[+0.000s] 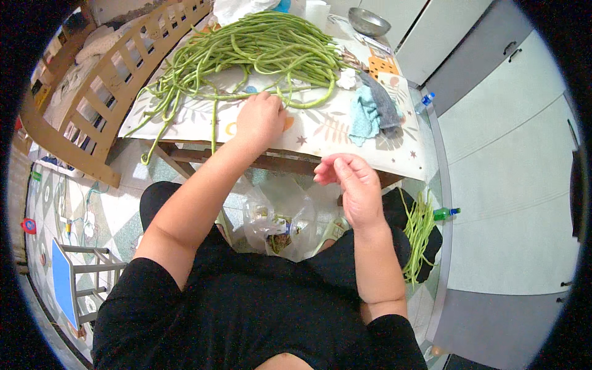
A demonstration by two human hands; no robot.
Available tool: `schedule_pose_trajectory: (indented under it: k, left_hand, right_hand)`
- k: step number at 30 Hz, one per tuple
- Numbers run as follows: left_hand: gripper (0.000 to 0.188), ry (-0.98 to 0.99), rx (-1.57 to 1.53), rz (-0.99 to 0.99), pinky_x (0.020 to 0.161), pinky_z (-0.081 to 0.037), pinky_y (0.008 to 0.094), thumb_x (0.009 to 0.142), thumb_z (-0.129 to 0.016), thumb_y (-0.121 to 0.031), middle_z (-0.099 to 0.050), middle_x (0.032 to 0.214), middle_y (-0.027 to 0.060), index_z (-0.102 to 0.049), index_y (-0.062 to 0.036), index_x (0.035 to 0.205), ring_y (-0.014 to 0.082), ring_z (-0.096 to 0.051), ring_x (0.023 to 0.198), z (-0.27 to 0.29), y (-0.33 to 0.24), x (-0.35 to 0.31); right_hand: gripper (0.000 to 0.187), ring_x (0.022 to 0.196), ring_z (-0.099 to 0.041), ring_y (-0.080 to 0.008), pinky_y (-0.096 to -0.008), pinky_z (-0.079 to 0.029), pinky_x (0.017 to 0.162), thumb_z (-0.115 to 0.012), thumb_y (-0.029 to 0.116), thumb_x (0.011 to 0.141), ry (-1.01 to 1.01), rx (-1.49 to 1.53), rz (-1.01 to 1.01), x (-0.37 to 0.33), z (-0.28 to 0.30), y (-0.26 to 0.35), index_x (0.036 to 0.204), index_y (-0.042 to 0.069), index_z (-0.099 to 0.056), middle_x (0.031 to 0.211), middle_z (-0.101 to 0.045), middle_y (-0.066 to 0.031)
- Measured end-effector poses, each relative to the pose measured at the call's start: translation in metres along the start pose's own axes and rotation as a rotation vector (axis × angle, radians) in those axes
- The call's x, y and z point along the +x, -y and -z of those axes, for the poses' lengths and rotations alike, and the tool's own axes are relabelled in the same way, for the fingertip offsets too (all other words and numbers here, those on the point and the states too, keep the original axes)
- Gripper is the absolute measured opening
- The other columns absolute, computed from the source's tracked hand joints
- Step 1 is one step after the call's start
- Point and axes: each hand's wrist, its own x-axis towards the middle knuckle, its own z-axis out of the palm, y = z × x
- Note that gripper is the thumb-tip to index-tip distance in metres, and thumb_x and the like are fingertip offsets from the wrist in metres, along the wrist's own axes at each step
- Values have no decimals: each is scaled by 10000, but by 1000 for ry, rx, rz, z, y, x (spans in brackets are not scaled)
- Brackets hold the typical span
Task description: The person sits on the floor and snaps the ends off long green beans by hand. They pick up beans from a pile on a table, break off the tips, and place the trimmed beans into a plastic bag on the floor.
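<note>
A large heap of yardlong beans covers the far part of the table, with some strands hanging over its front edge. My left hand is at the near side of the heap, its fingers bent down around a bean; the fingertips are partly hidden behind the hand. Off the table's front edge, my right hand is raised over my lap. Its fingers are curled together with the thumb against them, and nothing shows in them. A smaller bundle of beans lies on dark cloth beside my right knee.
A clear plastic bag with scraps inside sits on the floor between my feet. Teal and grey cloths lie at the table's right, a metal bowl behind. A wooden bed rail and a blue stool stand left.
</note>
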Motion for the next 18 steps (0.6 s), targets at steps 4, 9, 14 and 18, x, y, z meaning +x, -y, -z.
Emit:
schedule_pose_trajectory:
  k: [4, 9, 14, 18]
  left_hand:
    - [187, 139, -792, 267, 583, -437, 339, 794, -534, -180, -573, 704, 126, -515, 3, 826, 258, -565, 641, 12, -17, -27]
    - [114, 532, -1362, 333, 505, -379, 201, 844, -509, -117, -462, 664, -13, -441, -35, 885, 58, -444, 568, 29, -57, -96]
    - [106, 857, -1474, 440, 508, -380, 211, 861, -474, -111, -479, 662, -13, -471, -38, 938, 61, -451, 561, 10, -56, -143]
    - [178, 1017, -1414, 369, 548, -380, 207, 868, -423, -93, -484, 686, -14, -499, -40, 1019, 65, -456, 612, 5, -49, -160]
  right_hand:
    - [248, 652, -537, -104, -222, -427, 608, -423, 201, 887, -79, 14, -177, 1, 7, -27, 947, 2, -558, 764, -582, -41]
    - [325, 489, -382, -41, -165, -300, 441, -410, 290, 891, -70, 122, -338, 7, 9, -30, 1007, 17, -542, 612, -453, 41]
    - [265, 462, -340, -26, -153, -262, 415, -489, 243, 859, -16, 177, -446, 10, 18, -38, 947, -5, -519, 587, -411, 36]
    - [195, 433, -318, -32, -170, -247, 401, -518, 216, 842, -87, 201, -412, 11, 23, -45, 862, 22, -537, 528, -384, 48]
